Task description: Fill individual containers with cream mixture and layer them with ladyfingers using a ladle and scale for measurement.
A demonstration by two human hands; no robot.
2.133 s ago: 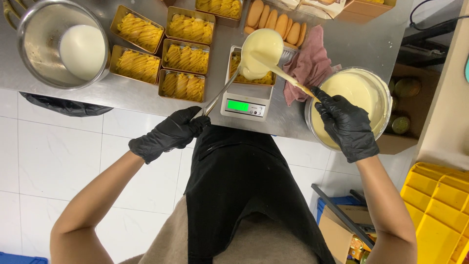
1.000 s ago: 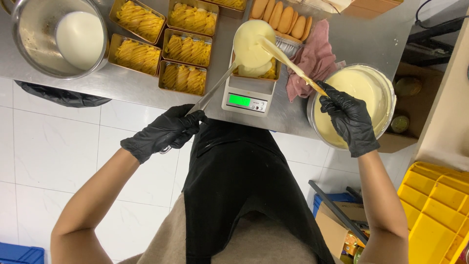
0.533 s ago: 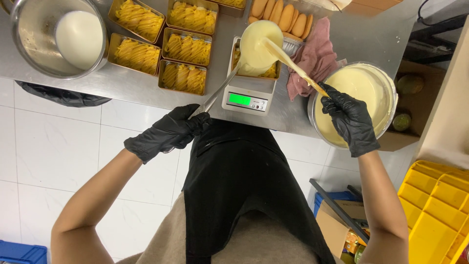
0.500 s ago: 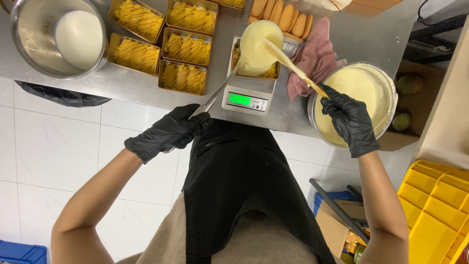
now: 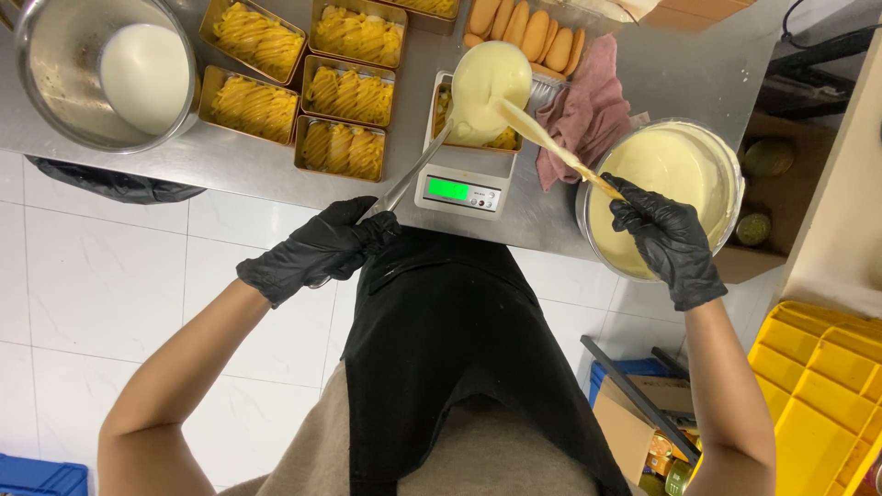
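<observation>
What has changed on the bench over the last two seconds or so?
The ladle of cream, held in the left hand, has edged up from just above the scale to sit over the tray on it. The right hand keeps its spatula at the ladle's rim and has barely moved. Both grips are unchanged. The cream bowl, filled trays and steel pot stayed put.

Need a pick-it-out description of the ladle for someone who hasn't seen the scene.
Start at the steel counter and find the small scale with the glowing green display near its front edge. Hovering just above it is the ladle, long metal handle running down to the left hand. It is the only round scoop brimming with pale yellow cream.
</observation>
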